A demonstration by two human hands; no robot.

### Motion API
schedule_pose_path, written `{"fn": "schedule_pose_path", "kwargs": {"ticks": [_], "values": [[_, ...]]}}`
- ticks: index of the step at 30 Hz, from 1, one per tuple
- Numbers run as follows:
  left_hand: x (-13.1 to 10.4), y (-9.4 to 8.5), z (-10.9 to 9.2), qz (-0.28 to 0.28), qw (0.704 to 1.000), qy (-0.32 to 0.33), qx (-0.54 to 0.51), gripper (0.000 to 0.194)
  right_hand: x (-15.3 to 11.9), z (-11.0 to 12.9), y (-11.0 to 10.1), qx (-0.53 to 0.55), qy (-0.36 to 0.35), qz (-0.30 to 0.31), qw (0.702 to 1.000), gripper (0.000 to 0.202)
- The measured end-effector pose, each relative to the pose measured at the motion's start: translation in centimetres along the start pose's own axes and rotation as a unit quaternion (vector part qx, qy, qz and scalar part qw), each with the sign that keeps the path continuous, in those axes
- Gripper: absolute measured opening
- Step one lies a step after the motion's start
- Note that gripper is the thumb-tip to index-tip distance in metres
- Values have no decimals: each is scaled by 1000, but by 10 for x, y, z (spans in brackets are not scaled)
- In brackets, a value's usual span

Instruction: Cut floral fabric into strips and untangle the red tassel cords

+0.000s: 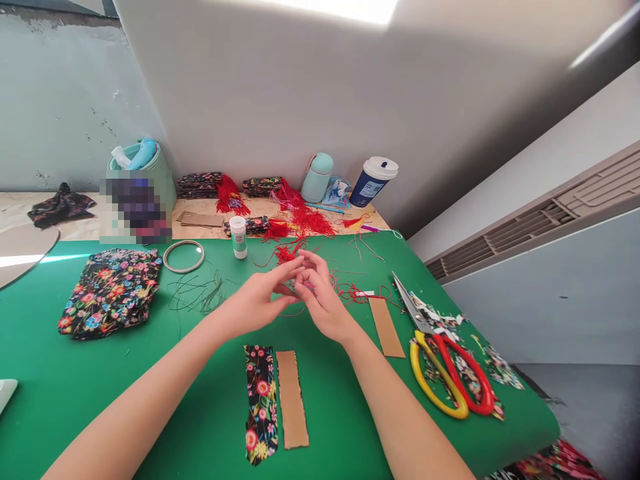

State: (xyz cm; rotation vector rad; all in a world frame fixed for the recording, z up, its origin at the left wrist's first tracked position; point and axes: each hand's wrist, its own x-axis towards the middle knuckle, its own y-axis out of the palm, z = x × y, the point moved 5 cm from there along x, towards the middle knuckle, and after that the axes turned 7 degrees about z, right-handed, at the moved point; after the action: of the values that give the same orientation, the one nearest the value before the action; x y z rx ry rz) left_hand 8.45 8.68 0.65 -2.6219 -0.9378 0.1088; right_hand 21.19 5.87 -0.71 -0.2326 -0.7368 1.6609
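My left hand (260, 298) and my right hand (323, 303) meet above the middle of the green mat, fingertips bent together and touching. A thin red cord (350, 291) runs from between the fingers, and its loops lie to the right of my right hand. The pinched part is mostly hidden by the fingers. Just beyond them shows a red tassel (286, 254). Nearer me, a black floral fabric strip (261, 403) lies beside a brown cardboard strip (293, 400) edged with dark fabric.
Scissors (440, 360) with yellow and red handles lie at right on fabric scraps (495, 363), near another cardboard strip (386, 327). A glue stick (239, 239), ring (184, 257), dark threads (200, 293) and folded floral fabric (113, 293) lie left. Behind stand a flask (317, 179) and cup (373, 183).
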Motion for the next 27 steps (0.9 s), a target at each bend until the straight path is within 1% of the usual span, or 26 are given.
{"fn": "schedule_pose_path", "kwargs": {"ticks": [1,3,5,7,9,12,14,16,17,18,20,22,24,25,26,27], "values": [[1,3,1,-25,999,10,-27,56,0,0,0,23,3,-4,1000,21],[2,7,5,-58,996,3,-62,48,-1,-1,1,53,12,-14,998,23],[3,9,9,-69,993,-11,-90,39,-1,-2,1,77,16,-18,997,22],[3,5,9,-81,991,-20,-103,30,-1,-2,-1,98,17,-19,995,20],[1,-6,5,-110,989,-29,-93,21,-1,-3,-5,109,20,-34,993,15],[-6,-30,-7,-159,986,-37,-42,17,-2,-5,-15,93,30,-66,993,10],[-14,-49,-18,-187,980,-48,40,14,-2,-5,-21,66,39,-71,994,7],[-21,-66,-26,-194,969,-72,137,11,-2,-5,-24,43,49,-67,996,6],[-24,-72,-29,-186,959,-93,194,10,-2,-5,-25,34,54,-65,996,6],[-26,-77,-30,-180,942,-115,259,10,-3,-5,-26,26,57,-63,996,6],[-31,-84,-29,-162,896,-162,380,18,-3,-6,-26,9,63,-60,996,6],[-33,-84,-19,-120,848,-223,465,25,-3,-7,-25,-12,66,-55,996,6],[-34,-79,-5,-63,806,-300,507,26,-3,-10,-24,-48,67,-47,995,5],[-33,-74,2,-33,793,-326,514,26,-3,-11,-23,-72,68,-43,994,4],[-31,-68,8,-8,789,-336,514,25,-2,-13,-22,-98,67,-39,992,5],[-28,-61,12,9,798,-329,505,24,-2,-16,-20,-125,66,-35,989,6]]}}
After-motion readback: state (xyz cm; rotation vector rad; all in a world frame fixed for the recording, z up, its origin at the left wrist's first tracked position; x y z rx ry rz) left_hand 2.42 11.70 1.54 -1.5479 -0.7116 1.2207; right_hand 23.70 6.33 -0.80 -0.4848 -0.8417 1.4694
